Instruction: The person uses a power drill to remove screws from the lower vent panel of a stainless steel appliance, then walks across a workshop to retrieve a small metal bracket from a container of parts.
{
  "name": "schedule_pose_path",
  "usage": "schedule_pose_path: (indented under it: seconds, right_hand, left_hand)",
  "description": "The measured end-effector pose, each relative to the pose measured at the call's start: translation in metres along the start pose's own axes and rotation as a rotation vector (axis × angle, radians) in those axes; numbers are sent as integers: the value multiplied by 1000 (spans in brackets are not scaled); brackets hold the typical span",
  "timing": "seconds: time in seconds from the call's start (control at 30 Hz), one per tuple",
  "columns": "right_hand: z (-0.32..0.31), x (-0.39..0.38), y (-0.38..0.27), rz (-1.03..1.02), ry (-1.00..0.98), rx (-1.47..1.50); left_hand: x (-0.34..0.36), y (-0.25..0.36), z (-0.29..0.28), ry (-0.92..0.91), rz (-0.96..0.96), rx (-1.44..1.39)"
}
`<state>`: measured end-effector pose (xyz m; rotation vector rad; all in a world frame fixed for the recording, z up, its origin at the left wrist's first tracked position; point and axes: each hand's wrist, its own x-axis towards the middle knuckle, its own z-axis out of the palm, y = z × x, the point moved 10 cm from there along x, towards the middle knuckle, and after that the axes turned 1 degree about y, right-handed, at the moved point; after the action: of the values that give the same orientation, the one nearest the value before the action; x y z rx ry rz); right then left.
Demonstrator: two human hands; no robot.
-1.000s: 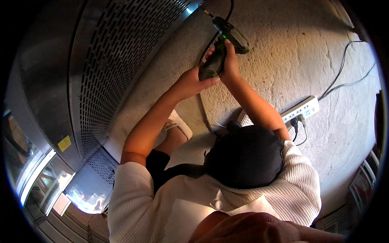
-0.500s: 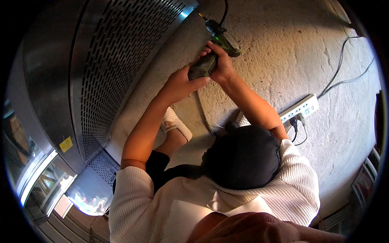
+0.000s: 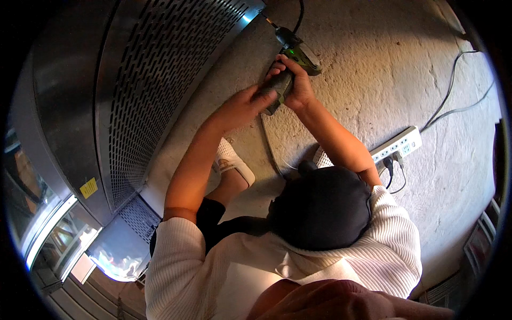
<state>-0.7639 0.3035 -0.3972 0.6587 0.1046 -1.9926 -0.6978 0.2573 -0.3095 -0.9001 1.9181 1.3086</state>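
Observation:
Both my hands hold a green-and-black power screwdriver (image 3: 300,54) above the concrete floor. My right hand (image 3: 297,85) is wrapped around its body from the right side. My left hand (image 3: 246,106) presses on the rear end from the left, its fingers partly hidden by the tool. A thin bit (image 3: 270,21) sticks out of the front toward the far corner of the perforated metal panel (image 3: 160,80). A bluish-white light shines on the panel's edge there. Whether the bit touches a screw cannot be made out. A small green light glows on the tool.
On the right a white power strip (image 3: 397,143) lies on the floor (image 3: 368,69) with black plugs in it. Cables (image 3: 441,101) run from it to the far right. A black rounded object (image 3: 320,208) sits against my chest. My shoe (image 3: 234,160) is beside the panel.
My left hand has shifted its hold: the thumb that lay across the tool's near end now rests higher. The tool and right hand appear slightly farther right, as does the whole view.

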Motion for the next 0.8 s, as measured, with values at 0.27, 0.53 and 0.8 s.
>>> schedule_pose_path:
  seconds: [0.27,0.53,0.8]
  right_hand:
    - [2,-2,-3,28,-44,21]
    - [7,-1,8,127,-52,178]
    - [17,-3,10,101,-56,190]
  left_hand:
    - [163,-21,-64,32,407,-1685]
    - [205,2,-64,144,378,-2044]
    - [192,5,-65,215,380,-1817]
